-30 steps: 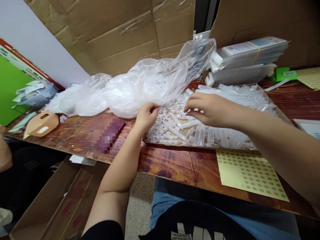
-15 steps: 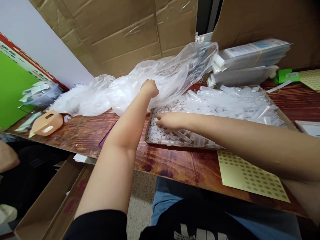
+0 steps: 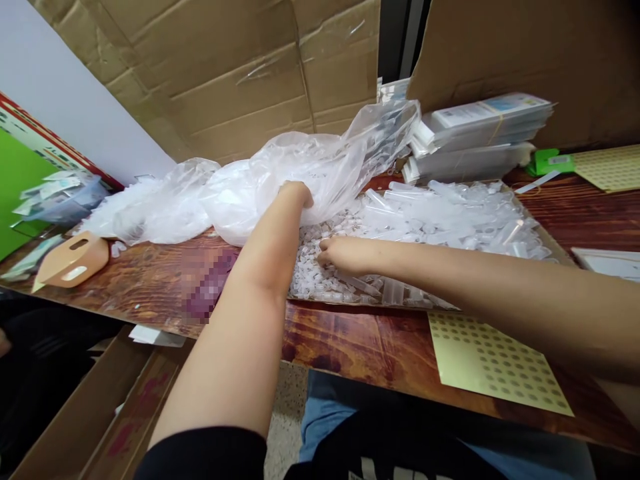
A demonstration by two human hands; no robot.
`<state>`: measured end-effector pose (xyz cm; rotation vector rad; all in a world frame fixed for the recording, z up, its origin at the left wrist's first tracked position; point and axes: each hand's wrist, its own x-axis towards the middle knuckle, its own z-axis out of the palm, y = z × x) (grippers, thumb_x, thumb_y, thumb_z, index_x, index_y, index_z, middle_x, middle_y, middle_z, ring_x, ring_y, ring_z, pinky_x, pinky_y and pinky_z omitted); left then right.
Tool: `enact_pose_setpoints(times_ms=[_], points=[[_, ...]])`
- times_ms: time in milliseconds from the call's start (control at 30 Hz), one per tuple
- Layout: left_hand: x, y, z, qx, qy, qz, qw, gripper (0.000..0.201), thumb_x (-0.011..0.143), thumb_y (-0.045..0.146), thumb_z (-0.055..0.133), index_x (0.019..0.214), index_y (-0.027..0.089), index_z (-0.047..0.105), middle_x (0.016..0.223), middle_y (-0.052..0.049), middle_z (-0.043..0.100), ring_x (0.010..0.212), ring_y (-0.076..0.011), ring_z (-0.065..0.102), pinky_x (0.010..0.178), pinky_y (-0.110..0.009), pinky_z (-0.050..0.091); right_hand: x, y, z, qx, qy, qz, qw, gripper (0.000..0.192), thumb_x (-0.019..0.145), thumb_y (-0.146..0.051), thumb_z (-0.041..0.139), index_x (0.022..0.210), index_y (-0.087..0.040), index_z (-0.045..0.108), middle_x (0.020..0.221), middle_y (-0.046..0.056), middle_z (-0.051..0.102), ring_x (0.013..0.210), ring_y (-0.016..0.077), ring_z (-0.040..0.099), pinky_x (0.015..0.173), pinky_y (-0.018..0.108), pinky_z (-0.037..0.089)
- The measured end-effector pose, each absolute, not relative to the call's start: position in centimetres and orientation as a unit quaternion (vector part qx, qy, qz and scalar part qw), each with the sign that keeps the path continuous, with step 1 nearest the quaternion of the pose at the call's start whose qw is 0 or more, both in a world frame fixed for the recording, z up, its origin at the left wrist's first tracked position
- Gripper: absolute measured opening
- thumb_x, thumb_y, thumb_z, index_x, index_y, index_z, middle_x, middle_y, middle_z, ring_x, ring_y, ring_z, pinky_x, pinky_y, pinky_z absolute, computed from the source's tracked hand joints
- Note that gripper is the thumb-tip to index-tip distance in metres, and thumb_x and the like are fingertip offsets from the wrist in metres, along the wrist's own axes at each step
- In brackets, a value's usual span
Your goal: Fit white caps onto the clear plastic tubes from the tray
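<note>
while the shallow cardboard tray [image 3: 547,235] sits mid-desk packed with clear plastic tubes [image 3: 450,217] and a drift of little white caps [image 3: 313,273] at its left end, the right hand [image 3: 345,255] is down in those caps, knuckles up, fingers curled under so i can't tell if they've pinched anything or are just raking. half a second ago it was in about the same spot, and a second ago it hovered higher over the tubes, so it has dropped in and settled on the cap end. looks like picking through the caps is the job in hand right now, that's my read anyway.

the left hand [image 3: 296,193] has slid back down a touch from where it was lifted against the plastic bag [image 3: 325,167]; now it presses into the bag's lower edge right at the tray's back-left corner, fingers buried in the film, grip not visible. seems like it's keeping the bag off the caps.

further out: a yellow dotted sheet [image 3: 495,363] on the desk [image 3: 350,333] near the front edge, stacked flat packs [image 3: 480,133] behind the tray, a tan cardboard piece [image 3: 73,257] far left.
</note>
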<state>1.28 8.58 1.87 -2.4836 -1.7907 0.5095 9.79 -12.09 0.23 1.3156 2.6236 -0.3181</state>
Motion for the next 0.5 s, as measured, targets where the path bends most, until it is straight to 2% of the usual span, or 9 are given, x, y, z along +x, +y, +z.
enact_pose_setpoints(times_ms=[100,233,367,500], points=[[1.3,8.6,2.1,-0.784,-0.595,0.174,0.011,0.084,0.068,0.013,0.073,0.151,0.008,0.058,0.152,-0.026,0.059,0.135,-0.0415,0.061,0.108,-0.047,0.054,10.1,-11.9,-0.1,0.458,0.878,-0.114,0.078,0.033,0.097,-0.004,0.056,0.123,-0.010,0.075,0.122,0.014,0.070,0.103,0.0218,0.066,0.083,0.029,0.046],[0.1,8.6,2.5,-0.799,-0.587,0.133,-0.003,0.062,0.073,0.010,0.070,0.135,0.012,0.071,0.138,-0.018,0.071,0.129,-0.0340,0.066,0.107,-0.037,0.053,10.6,-11.5,-0.6,0.480,0.866,-0.128,0.051,0.039,0.093,-0.001,0.057,0.126,-0.010,0.076,0.127,0.017,0.070,0.111,0.0246,0.068,0.084,0.027,0.046],[-1.4,8.5,2.7,-0.808,-0.587,0.042,-0.006,0.048,0.086,0.021,0.069,0.133,0.016,0.070,0.133,-0.015,0.073,0.123,-0.0291,0.068,0.102,-0.032,0.052,10.9,-11.0,-0.7,0.486,0.859,-0.150,0.048,0.048,0.088,-0.001,0.064,0.132,-0.015,0.076,0.127,0.014,0.074,0.108,0.0243,0.071,0.077,0.024,0.046],[-1.9,8.6,3.1,-0.808,-0.588,-0.036,-0.011,0.045,0.094,0.031,0.064,0.137,0.018,0.067,0.123,-0.014,0.075,0.109,-0.0258,0.070,0.094,-0.032,0.053,11.0,-10.8,-0.6,0.478,0.865,-0.144,0.047,0.044,0.087,-0.001,0.064,0.126,-0.013,0.079,0.121,0.014,0.077,0.106,0.0255,0.072,0.078,0.027,0.046]])
